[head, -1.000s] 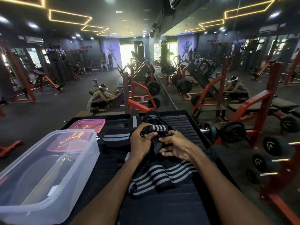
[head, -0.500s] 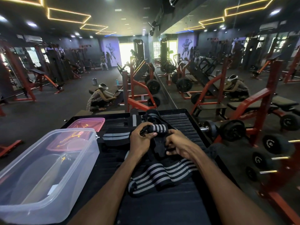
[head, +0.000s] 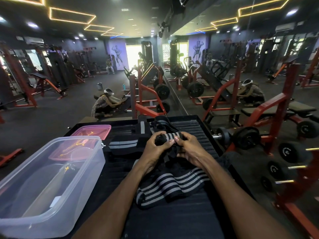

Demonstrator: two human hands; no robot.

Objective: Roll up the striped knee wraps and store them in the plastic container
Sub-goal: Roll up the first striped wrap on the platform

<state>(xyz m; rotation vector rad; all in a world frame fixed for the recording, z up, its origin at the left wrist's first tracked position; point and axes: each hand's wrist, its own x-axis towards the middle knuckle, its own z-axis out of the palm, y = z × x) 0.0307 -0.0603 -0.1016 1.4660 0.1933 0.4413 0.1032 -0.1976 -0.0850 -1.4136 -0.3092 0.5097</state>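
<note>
Striped knee wrap (head: 170, 136), tight ribbed cylinder

— How are the arms placed?
— Both forearms are stretched forward, the wrists drawn close together.
— And the left hand (head: 156, 147)?
— It is curled, thumb on top, fingers (head: 168, 143) closed round the left end of the roll (head: 170, 136).
— The right hand (head: 190, 149)?
— Its fingers are bent and the roll's right end is pinched at the fingertips, which nearly touch the left ones.
</note>
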